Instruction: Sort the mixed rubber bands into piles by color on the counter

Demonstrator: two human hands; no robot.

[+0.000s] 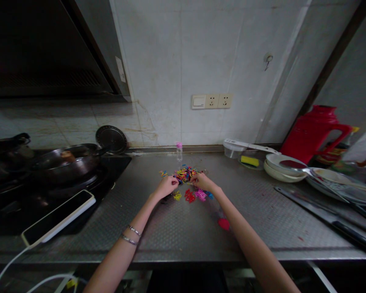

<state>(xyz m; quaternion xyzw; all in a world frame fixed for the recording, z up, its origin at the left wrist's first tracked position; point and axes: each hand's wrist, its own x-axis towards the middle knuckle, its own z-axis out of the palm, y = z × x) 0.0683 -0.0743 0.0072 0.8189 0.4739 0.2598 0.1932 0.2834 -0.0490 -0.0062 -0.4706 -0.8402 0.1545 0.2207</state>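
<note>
A mixed heap of small, thin coloured pieces (pixel 186 173), like little rubber bands, lies mid-counter; their exact kind is too small to tell. In front of it are sorted piles: yellow (pixel 177 195), red (pixel 189 196), pink (pixel 200 195) and blue (pixel 209 195), plus a dark one partly under my left hand. My left hand (pixel 167 186), at the heap's left edge, has its fingers pinched together; anything in them is hidden. My right hand (pixel 203 181) pinches at the heap's right side, with a tiny yellowish piece seemingly at its fingertips.
Behind the heap stands a small clear bottle (pixel 179 152) with a pink cap. A red item (pixel 223 224) lies beside my right forearm. Left are a phone (pixel 59 215) with a cable and a pan (pixel 68 162). Right are bowls (pixel 283 173), a knife (pixel 311 209) and a red thermos (pixel 311 134).
</note>
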